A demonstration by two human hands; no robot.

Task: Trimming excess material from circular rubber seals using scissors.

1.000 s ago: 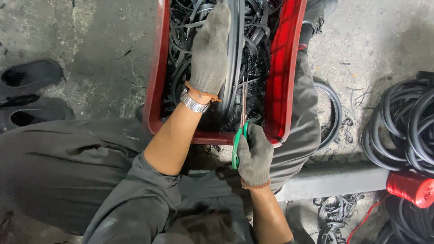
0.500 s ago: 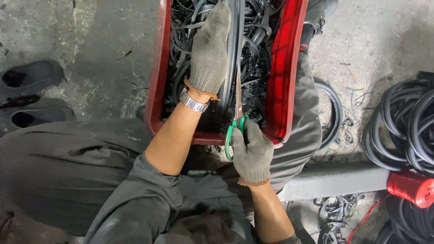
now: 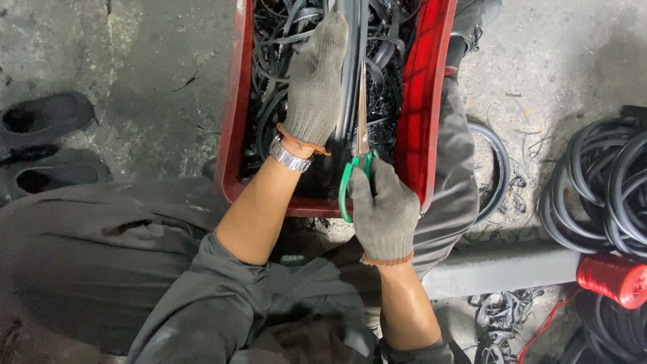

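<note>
My left hand (image 3: 315, 81), in a grey knit glove with a metal watch at the wrist, grips a long black rubber strip (image 3: 350, 101) that runs lengthwise over a red plastic crate (image 3: 234, 114). My right hand (image 3: 384, 212), also gloved, holds green-handled scissors (image 3: 355, 162). The blades point away from me along the strip, right beside my left hand. The crate is full of tangled black rubber offcuts (image 3: 269, 40) and sits between my knees.
Two dark shoes (image 3: 40, 145) lie on the concrete floor at the left. Coils of black rubber hose (image 3: 600, 189) are piled at the right, with a red spool (image 3: 610, 280) below them. A grey metal bar (image 3: 499, 269) runs across near my right leg.
My right hand has pushed the scissors forward along the strip, closer to my left hand. The left hand has stayed in place on the strip.
</note>
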